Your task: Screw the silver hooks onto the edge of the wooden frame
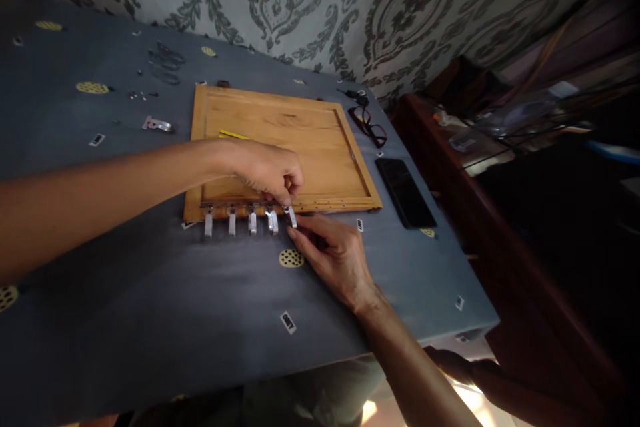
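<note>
A wooden framed panel (280,127) lies flat on the table. Along its near edge, several silver metal hooks (232,221) stick out in a row. The rightmost metal hook (292,217) is pinched between the thumb and fingers of my right hand (336,255), which comes from the near right. My left hand (273,170) reaches over the panel, its fingertips pressed together at the top of that same hook. Whatever those fingertips hold, if anything, is hidden. Partly under my left wrist, a thin yellow strip (233,135) rests on the panel.
A loose metal hook (159,125) and several tiny screws (137,95) lie left of the panel on the grey cloth. To the right are eyeglasses (369,125), keys (356,96) and a black phone (405,192). A patterned wall (280,0) borders the table behind.
</note>
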The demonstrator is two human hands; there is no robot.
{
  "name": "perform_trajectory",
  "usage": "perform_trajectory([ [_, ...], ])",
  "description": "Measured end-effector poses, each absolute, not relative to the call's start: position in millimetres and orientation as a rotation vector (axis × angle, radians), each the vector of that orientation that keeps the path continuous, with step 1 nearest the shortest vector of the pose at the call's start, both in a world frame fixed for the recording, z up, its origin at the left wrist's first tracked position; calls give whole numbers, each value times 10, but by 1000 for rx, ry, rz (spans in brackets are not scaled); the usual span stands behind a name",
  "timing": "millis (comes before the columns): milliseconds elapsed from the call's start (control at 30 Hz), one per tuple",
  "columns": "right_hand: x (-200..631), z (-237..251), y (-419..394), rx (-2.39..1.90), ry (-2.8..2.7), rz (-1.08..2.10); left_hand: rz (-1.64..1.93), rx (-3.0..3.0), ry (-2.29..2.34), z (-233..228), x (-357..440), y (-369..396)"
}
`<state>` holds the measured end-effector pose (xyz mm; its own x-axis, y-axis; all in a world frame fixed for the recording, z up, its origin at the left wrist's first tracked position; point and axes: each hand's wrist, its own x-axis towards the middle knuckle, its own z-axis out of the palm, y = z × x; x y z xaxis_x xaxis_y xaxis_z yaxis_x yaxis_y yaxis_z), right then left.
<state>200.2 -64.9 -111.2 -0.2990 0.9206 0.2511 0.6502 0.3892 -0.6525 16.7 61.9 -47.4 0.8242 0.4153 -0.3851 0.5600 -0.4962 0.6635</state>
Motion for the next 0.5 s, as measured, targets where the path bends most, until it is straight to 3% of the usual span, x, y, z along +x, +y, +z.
perform_trajectory([
  [500,2002,-1116,-652,-1339,-2057,563,-285,2156,740,-497,219,663],
])
